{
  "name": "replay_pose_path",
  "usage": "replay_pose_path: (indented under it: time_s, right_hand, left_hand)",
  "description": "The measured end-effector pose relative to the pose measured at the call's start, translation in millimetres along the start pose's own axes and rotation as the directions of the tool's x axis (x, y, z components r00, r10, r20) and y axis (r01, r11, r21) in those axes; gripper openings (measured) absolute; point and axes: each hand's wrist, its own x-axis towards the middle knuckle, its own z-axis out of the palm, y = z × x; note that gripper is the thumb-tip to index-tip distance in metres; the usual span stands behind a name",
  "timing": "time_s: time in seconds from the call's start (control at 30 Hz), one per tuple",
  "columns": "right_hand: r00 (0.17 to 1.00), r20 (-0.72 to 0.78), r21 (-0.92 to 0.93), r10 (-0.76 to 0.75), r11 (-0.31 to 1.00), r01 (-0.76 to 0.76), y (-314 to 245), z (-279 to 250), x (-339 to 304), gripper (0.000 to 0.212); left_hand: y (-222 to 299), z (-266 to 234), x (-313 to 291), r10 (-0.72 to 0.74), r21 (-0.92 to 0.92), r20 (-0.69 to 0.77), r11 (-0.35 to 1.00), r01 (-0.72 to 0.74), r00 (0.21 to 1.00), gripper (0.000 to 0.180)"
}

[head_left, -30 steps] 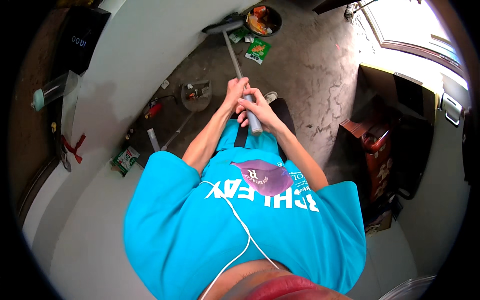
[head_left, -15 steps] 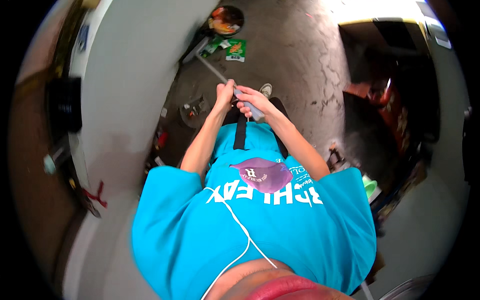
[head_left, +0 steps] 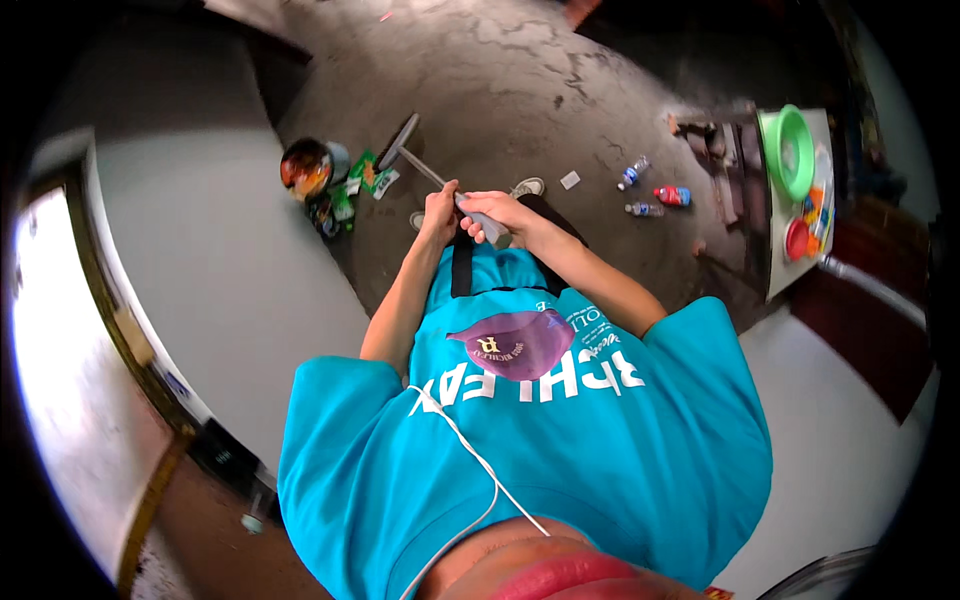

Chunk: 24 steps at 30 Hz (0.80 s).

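Both hands grip the long grey handle of a broom [head_left: 401,137] in front of my body. My left hand [head_left: 440,213] is wrapped round the shaft on the side nearer the broom head. Closer to my body, my right hand [head_left: 496,213] is closed round the thick grey end of the handle. The broom head, with dark bristles, is low over the floor, beside a green packet [head_left: 377,180]; whether it touches the packet I cannot tell. A round bin [head_left: 338,160] full of orange and red waste stands just left of it.
Two clear bottles, one of them a small bottle [head_left: 644,210], and a red bottle [head_left: 674,196] lie on the floor at right. A white square piece [head_left: 570,180] lies near my shoe [head_left: 528,187]. Farther right, a table [head_left: 783,277] bears a green basin [head_left: 797,155] and a red bowl [head_left: 796,240].
My view has turned to the right, so the bin and green packets appear farther left and nearer. Bottles and the table have come into view. Both hands keep their hold on the broom.
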Motion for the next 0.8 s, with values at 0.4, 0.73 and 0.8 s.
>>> replay_pose_path:
  time_s: [0.4,0.73,0.8]
  right_hand:
    - [0.912,-0.273,0.634,-0.306,0.656,0.409,-28,-148,-72,0.013]
    - [0.659,-0.744,0.606,-0.108,0.304,0.735,-14,-186,-32,0.008]
    - [0.720,-0.651,0.694,-0.240,0.197,0.693,-1,-187,-27,0.010]
  left_hand:
    - [-31,225,59,-0.236,0.604,0.192,0.793,0.075,0.953,0.028]
    - [-93,276,122,-0.439,0.978,0.206,0.071,-0.194,0.875,0.020]
    - [-110,269,146,-0.477,0.928,0.193,-0.196,-0.318,0.858,0.023]
